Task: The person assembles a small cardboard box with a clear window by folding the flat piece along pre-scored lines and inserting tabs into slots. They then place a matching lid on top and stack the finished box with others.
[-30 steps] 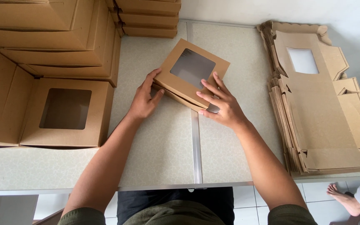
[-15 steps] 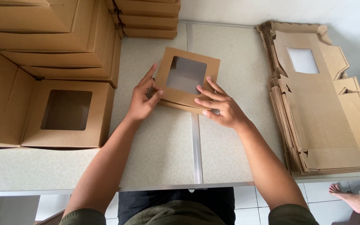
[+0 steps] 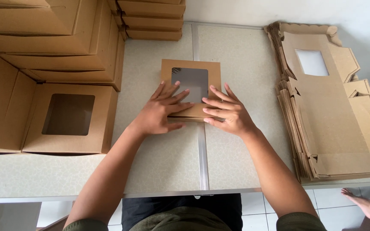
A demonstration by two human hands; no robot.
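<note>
We press both hands flat, fingers spread, on the small brown cardboard window box [image 3: 191, 87] at table [image 3: 159, 167] centre: left hand [image 3: 161, 112], right hand [image 3: 227, 112] on its near edge, not gripping. Probably light, thin, crushable; hold by edges, off the film window. Left of it finished boxes [image 3: 67, 117], right flat blanks [image 3: 326, 111].

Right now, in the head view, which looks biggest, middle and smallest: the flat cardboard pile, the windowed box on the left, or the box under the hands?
1. Flat cardboard pile
2. Windowed box on the left
3. Box under the hands
</note>
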